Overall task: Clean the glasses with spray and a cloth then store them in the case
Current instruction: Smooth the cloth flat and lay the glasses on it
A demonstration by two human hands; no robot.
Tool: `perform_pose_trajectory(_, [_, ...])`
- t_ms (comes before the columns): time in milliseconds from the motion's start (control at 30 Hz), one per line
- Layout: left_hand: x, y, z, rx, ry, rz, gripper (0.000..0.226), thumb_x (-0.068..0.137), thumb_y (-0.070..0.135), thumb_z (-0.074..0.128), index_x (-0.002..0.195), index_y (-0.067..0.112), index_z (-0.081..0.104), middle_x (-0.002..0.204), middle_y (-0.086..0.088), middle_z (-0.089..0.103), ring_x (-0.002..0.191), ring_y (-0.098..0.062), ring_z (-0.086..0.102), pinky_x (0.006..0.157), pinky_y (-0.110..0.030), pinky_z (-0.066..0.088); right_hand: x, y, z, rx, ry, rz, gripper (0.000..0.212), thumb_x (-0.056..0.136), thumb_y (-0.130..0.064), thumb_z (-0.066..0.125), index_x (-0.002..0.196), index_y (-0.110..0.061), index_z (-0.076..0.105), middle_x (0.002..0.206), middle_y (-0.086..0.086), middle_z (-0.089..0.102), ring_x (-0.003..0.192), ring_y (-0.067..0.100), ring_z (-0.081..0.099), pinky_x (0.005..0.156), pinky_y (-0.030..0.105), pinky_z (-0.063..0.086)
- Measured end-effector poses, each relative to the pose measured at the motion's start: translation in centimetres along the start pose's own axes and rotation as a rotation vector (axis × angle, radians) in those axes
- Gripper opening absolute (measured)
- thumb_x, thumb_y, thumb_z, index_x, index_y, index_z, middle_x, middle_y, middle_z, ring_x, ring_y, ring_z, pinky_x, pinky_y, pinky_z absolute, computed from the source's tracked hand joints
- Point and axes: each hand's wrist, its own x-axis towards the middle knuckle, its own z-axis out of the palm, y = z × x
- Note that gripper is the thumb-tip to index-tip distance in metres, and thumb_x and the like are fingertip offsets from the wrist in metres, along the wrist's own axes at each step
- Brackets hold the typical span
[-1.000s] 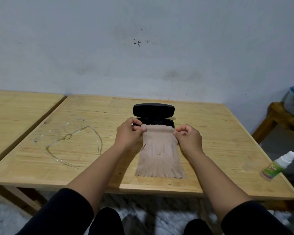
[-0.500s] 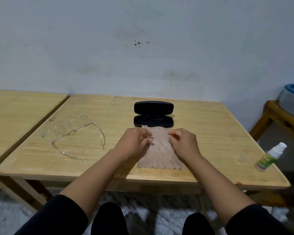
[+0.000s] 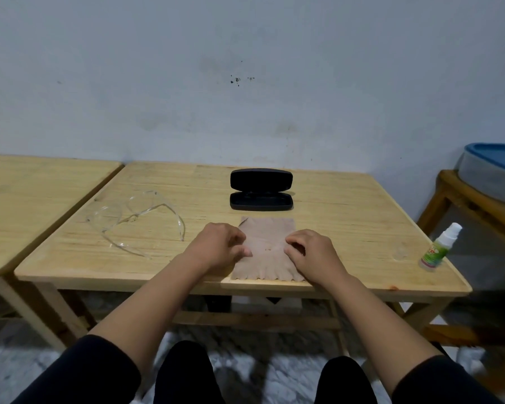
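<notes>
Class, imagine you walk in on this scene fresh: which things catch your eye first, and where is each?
Two bare hands, left hand and right hand, rest on a tan cloth at the table's near edge. Behind it sits an open black case. Clear glasses lie left; a spray bottle stands far right.

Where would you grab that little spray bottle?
Probably round the labelled body of the bottle, coming from its left with the right hand. It stands tilted at the table's right edge; the white cap looks too narrow for a firm grip.

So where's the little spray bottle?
The spray bottle stands at the table's right edge, near the front corner, well right of the cloth.
</notes>
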Motion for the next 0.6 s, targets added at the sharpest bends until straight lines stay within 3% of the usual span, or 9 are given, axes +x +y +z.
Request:
perform_pose_trajectory(100, [0.6, 0.9, -0.2, 0.024, 0.030, 0.062, 0.040, 0.092, 0.037, 0.050, 0.127, 0.019, 0.056, 0.134, 0.001, 0.056, 0.124, -0.020, 0.049, 0.102, -0.030, 0.038, 0.6, -0.3, -0.1, 0.003, 0.020, 0.042, 0.028, 0.094, -0.022, 0.050, 0.118, -0.013, 0.061, 0.122, 0.004, 0.060, 0.109, 0.016, 0.054, 0.089, 0.018, 0.035])
perform_pose_trajectory(233, [1.9, 0.8, 0.5, 0.059, 0.002, 0.075, 0.033, 0.094, 0.035, 0.043, 0.116, 0.017, 0.059, 0.125, -0.002, 0.061, 0.115, -0.022, 0.054, 0.095, -0.032, 0.045, 2.2, -0.8, 0.2, -0.021, -0.024, 0.057, 0.034, 0.097, -0.021, 0.043, 0.128, -0.011, 0.054, 0.133, 0.006, 0.054, 0.120, 0.019, 0.049, 0.101, 0.025, 0.035])
perform_pose_trajectory(400, [2.9, 0.7, 0.8, 0.086, 0.030, -0.010, 0.037, 0.093, 0.035, 0.049, 0.121, 0.011, 0.056, 0.126, -0.007, 0.058, 0.115, -0.024, 0.052, 0.096, -0.033, 0.042, 3.4, -0.1, 0.1, -0.058, -0.031, 0.064, 0.031, 0.097, -0.021, 0.042, 0.117, -0.005, 0.060, 0.124, 0.012, 0.058, 0.113, 0.023, 0.051, 0.096, 0.029, 0.039])
perform_pose_trajectory(600, [2.6, -0.8, -0.7, -0.061, 0.132, -0.042, 0.031, 0.093, 0.028, 0.051, 0.121, 0.017, 0.061, 0.126, -0.005, 0.062, 0.113, -0.021, 0.057, 0.095, -0.027, 0.042, 4.8, -1.8, 0.3, 0.112, 0.120, 0.077, 0.027, 0.092, -0.014, 0.053, 0.116, -0.014, 0.064, 0.119, 0.002, 0.062, 0.108, 0.016, 0.056, 0.085, 0.014, 0.034])
